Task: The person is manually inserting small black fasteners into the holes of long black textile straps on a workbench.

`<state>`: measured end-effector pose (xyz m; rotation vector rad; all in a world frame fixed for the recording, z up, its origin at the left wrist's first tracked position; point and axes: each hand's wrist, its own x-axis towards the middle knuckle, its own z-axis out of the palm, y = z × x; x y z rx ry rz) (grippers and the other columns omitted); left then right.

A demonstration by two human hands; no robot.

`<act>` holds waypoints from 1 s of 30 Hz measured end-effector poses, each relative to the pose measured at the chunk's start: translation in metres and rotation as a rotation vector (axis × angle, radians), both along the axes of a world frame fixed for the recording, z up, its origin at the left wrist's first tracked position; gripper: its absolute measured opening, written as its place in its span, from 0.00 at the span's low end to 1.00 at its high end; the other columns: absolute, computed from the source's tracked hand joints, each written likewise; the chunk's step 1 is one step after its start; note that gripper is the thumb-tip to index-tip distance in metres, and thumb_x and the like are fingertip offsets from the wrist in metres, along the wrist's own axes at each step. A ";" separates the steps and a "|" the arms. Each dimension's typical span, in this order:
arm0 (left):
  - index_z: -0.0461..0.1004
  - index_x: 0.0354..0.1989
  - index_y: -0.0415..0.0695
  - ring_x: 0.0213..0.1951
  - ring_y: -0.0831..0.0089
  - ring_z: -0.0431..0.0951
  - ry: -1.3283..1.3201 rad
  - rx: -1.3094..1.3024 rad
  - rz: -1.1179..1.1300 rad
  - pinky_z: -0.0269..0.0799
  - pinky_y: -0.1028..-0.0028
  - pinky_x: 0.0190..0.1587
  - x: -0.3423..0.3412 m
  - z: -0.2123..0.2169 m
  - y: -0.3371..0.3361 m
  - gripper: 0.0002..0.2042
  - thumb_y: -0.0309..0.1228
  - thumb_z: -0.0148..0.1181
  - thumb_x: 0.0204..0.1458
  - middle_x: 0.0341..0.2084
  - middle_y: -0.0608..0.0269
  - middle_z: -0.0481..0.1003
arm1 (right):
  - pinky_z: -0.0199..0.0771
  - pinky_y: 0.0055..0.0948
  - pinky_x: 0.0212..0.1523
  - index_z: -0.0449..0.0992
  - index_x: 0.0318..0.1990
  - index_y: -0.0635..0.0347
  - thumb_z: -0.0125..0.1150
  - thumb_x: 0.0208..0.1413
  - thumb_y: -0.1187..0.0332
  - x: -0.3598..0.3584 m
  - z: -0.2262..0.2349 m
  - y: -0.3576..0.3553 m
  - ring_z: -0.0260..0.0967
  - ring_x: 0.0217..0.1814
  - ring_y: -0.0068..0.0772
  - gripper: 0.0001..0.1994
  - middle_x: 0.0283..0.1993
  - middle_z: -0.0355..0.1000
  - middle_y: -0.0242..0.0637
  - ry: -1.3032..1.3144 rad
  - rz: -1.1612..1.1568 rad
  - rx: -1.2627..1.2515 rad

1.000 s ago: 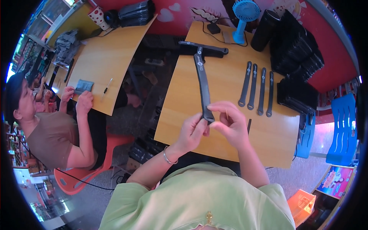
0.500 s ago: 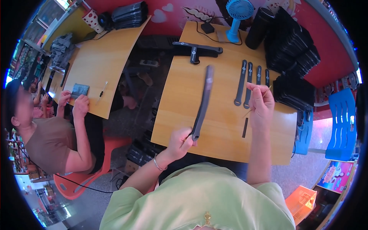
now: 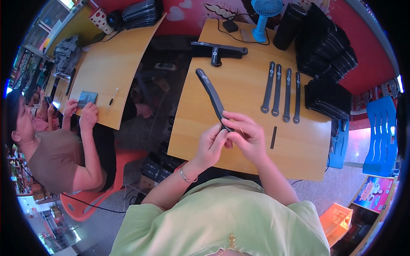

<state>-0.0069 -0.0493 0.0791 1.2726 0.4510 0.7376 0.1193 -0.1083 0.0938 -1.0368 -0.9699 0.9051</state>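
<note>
My left hand (image 3: 211,147) is closed on the lower end of a dark grey strap (image 3: 211,94) with pale print. The strap slants up and away to the left above the table, its far end free. Against that same lower end, my right hand (image 3: 247,136) is pinched, fingertips meeting those of the left. A bit of a thin tan stick (image 3: 241,130) shows between the right fingers; the rest of it is hidden. Right of my hands, several similar straps (image 3: 276,90) with holed near ends lie in a row on the table (image 3: 192,128).
A short black strip (image 3: 273,138) lies near the right hand. More straps (image 3: 218,52) lie crossed at the back left. Black stacks (image 3: 326,47), a dark bottle (image 3: 289,26) and a blue fan (image 3: 260,30) stand farther back. At the left table sits another person (image 3: 55,158).
My right hand has moved left and down from over the row of straps to meet my left hand at the strap's lower end. The held strap has swung leftward.
</note>
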 end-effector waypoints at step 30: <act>0.68 0.23 0.37 0.20 0.78 0.68 0.197 0.438 -0.163 0.64 0.78 0.24 -0.024 -0.003 0.005 0.11 0.28 0.45 0.55 0.16 0.64 0.68 | 0.69 0.23 0.45 0.74 0.29 0.66 0.51 0.56 0.76 0.064 0.036 0.013 0.71 0.40 0.24 0.06 0.36 0.76 0.40 0.046 -0.381 -0.102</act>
